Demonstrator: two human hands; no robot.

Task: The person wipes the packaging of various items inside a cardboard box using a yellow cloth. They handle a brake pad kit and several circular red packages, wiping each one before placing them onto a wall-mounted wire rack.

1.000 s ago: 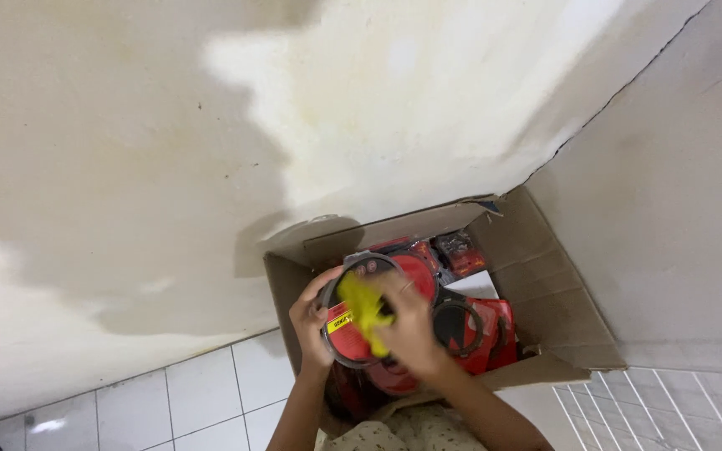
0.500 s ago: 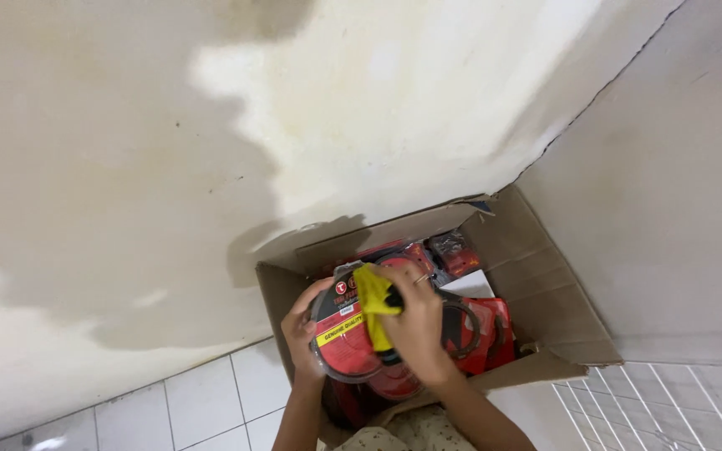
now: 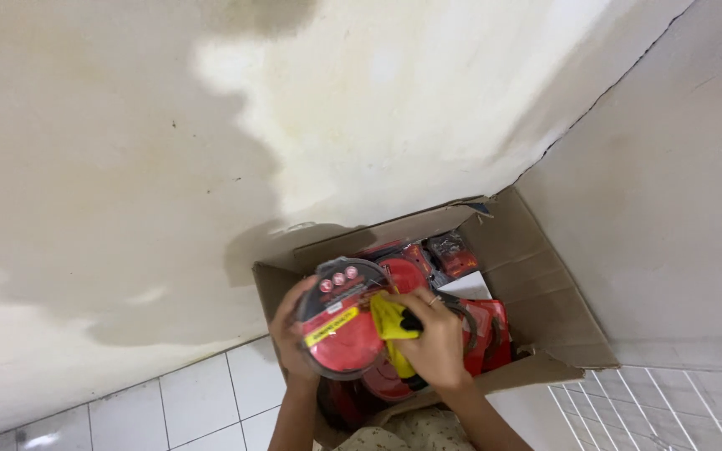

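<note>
Left hand is gripping the round red packaged item by its rim, just above the open cardboard box, while the right hand is pressing a yellow cloth to its face; judgement: wiping goes best with the rim braced steady.

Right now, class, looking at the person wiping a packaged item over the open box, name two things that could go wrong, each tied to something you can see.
1. The left hand alone supports the round red pack from its edge; pressure from the yellow cloth under the right hand might tip it out.
2. It sits above the cardboard box holding similar red packs; a drop could land on and dent them.
</note>
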